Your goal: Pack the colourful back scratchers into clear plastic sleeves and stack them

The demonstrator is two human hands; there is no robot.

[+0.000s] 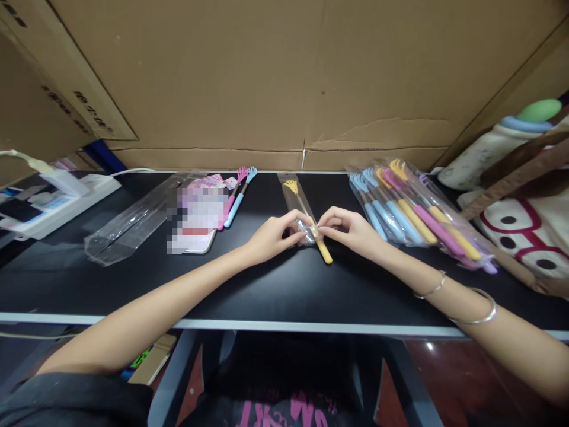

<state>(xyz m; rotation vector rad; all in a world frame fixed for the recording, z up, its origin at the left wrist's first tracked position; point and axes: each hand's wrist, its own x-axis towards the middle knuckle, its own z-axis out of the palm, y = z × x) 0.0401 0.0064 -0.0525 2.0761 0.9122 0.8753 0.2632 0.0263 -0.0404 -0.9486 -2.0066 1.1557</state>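
Observation:
Between my hands, a yellow back scratcher [326,252] lies mostly inside a clear plastic sleeve [299,198]. Its hand-shaped head points toward the cardboard wall, and the handle's end sticks out of the sleeve toward me. My left hand [284,230] pinches the sleeve's near edge beside the handle. With thumb and fingers closed, my right hand [343,228] grips the handle close to the sleeve's opening. Left of them a pink back scratcher [232,204] and a blue back scratcher [239,203] lie unwrapped. Several wrapped back scratchers [406,216] lie to the right.
A phone [205,242], partly blurred, and clear plastic packaging [133,222] lie on the black table [262,290] at left. Farther left sits a white power strip [73,204]. A bottle [484,151] and a cloth bag [528,231] stand at right. Cardboard [249,83] walls the back.

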